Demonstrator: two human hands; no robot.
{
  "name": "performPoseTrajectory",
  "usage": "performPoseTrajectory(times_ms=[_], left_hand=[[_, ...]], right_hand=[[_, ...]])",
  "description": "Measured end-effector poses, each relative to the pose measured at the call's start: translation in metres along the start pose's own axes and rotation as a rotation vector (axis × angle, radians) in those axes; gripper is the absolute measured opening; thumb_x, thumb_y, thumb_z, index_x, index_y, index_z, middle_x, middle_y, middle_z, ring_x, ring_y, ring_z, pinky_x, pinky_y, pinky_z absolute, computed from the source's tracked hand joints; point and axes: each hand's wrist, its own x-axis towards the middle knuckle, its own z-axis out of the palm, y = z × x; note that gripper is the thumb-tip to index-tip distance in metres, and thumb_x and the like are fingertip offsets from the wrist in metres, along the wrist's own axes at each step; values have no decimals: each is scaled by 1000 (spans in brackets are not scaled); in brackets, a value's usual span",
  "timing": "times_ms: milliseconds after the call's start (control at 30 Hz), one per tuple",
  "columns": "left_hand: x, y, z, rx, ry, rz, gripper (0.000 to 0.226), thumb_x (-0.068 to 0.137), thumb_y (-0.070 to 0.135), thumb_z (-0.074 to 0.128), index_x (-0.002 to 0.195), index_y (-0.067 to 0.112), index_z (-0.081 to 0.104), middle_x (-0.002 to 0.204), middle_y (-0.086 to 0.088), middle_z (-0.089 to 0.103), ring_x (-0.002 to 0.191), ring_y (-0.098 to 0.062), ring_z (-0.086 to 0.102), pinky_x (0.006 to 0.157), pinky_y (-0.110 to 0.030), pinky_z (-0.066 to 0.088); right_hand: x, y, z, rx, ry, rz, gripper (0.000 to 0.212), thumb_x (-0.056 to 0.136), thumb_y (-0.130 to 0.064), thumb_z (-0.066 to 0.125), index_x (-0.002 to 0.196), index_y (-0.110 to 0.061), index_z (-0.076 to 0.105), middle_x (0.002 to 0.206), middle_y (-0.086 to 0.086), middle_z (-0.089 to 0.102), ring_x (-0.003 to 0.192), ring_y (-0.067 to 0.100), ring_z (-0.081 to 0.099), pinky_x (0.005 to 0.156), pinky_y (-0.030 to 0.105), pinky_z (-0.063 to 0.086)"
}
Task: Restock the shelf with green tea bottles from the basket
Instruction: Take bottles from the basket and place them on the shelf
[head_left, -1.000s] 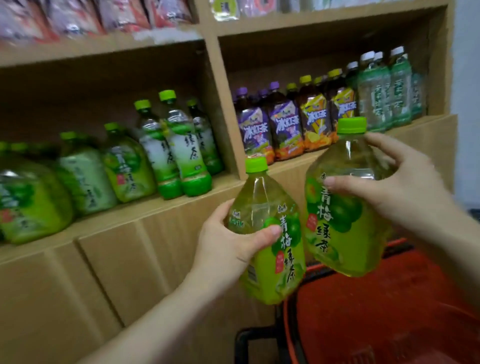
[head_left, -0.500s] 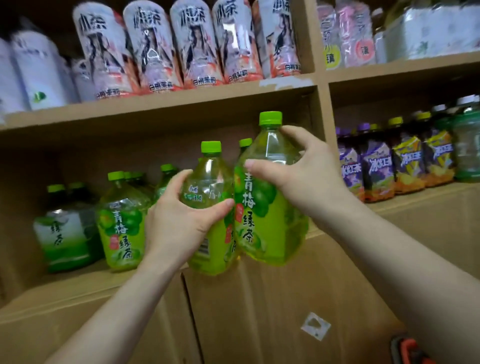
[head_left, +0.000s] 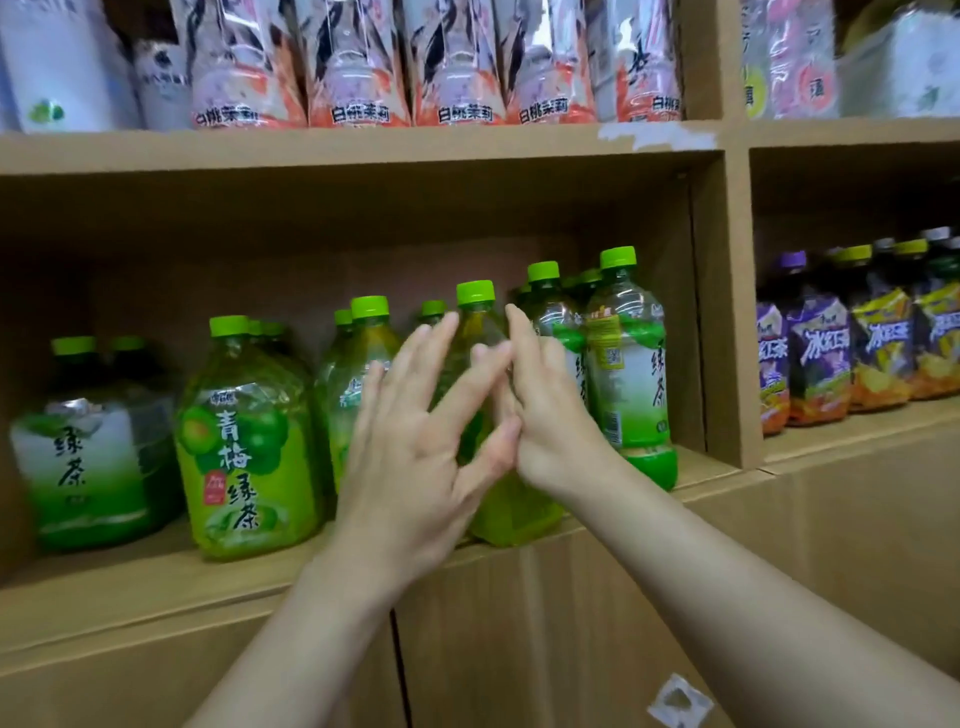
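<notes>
Two green tea bottles with green caps stand side by side on the cardboard shelf (head_left: 156, 587): one (head_left: 348, 374) shows behind my left hand, the other (head_left: 511, 512) behind both hands, near the shelf's front edge. My left hand (head_left: 410, 457) is open with fingers spread in front of them. Beside it, my right hand (head_left: 545, 415) is also open, fingers pointing up, and holds nothing. The two hands touch at the thumbs. The basket is out of view.
A green plum tea bottle (head_left: 244, 441) and a white-labelled green tea bottle (head_left: 78, 457) stand to the left. Taller green tea bottles (head_left: 631, 364) stand against the divider (head_left: 727, 312). Iced tea bottles (head_left: 821, 364) fill the right compartment, peach jasmine bottles (head_left: 353, 62) the shelf above.
Both hands carried a green tea bottle up to the shelf, set them down side by side and let go. The view rose, and the red basket dropped out of sight.
</notes>
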Motion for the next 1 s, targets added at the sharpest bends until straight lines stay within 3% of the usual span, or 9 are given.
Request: performPoseTrajectory(times_ms=[100, 200, 300, 400, 534, 734, 800, 900, 1000], left_hand=[[-4, 6, 6, 87, -116, -27, 60, 85, 74, 16, 141, 55, 24, 160, 7, 14, 147, -10, 8, 117, -41, -6], [-5, 6, 10, 277, -134, -4, 65, 84, 75, 24, 142, 47, 29, 159, 0, 20, 145, -20, 23, 116, -48, 1], [-7, 5, 17, 378, -132, -1, 73, 76, 72, 38, 142, 43, 29, 158, -5, 23, 140, -27, 33, 115, -53, 7], [-6, 5, 19, 398, -106, -18, 76, 70, 69, 44, 140, 42, 33, 155, -7, 27, 136, -29, 37, 114, -54, 7], [-4, 1, 21, 485, -134, -44, 73, 69, 63, 47, 139, 42, 38, 150, -15, 35, 131, -31, 40, 113, -55, 10], [0, 7, 34, 518, -59, -15, 70, 66, 33, 76, 132, 21, 54, 141, -21, 45, 132, -35, 40, 112, -52, 12], [2, 23, 46, 434, 24, 110, 52, 71, 23, 67, 122, 13, 61, 135, -20, 52, 125, -33, 45, 108, -47, 28], [8, 61, 73, 136, -23, 124, 39, 80, 27, 52, 115, 14, 65, 119, -7, 64, 102, -26, 63, 77, -38, 57], [23, 87, 100, -89, -129, -61, 45, 91, 35, 48, 134, 23, 45, 120, 4, 65, 105, -20, 62, 81, -33, 49]], right_hand=[[-14, 9, -15, 61, -9, -74, 52, 102, -24, 34, 152, -15, 22, 150, 6, 32, 130, -1, 25, 100, -1, 14], [-32, 28, -36, 92, 349, -139, 35, 96, -19, 46, 129, -14, 58, 123, 2, 59, 112, 2, 52, 96, 16, 42], [-43, 54, -63, 122, 572, 38, 36, 90, -21, 62, 125, -19, 56, 109, 2, 54, 95, 12, 57, 82, 27, 51], [-43, 76, -75, 112, 377, 345, 75, 83, -33, 70, 145, -25, 29, 136, 7, 45, 122, 19, 49, 102, 40, 43], [-34, 89, -65, 57, 123, 395, 94, 83, -34, 70, 152, -24, 7, 149, 6, 41, 136, 25, 40, 108, 39, 33], [-26, 102, -62, 33, 133, 335, 63, 78, -31, 77, 130, -25, 43, 108, -11, 62, 107, 18, 61, 86, 27, 45], [-27, 104, -64, 16, 158, 336, 68, 72, -35, 80, 129, -25, 43, 109, -8, 65, 103, 18, 63, 87, 30, 49], [-29, 107, -64, -81, 213, 346, 75, 65, -46, 82, 125, -29, 40, 109, -1, 69, 99, 25, 65, 84, 42, 53], [-31, 111, -63, -153, 279, 325, 65, 71, -41, 75, 124, -26, 38, 106, 5, 66, 98, 32, 62, 79, 46, 51]])
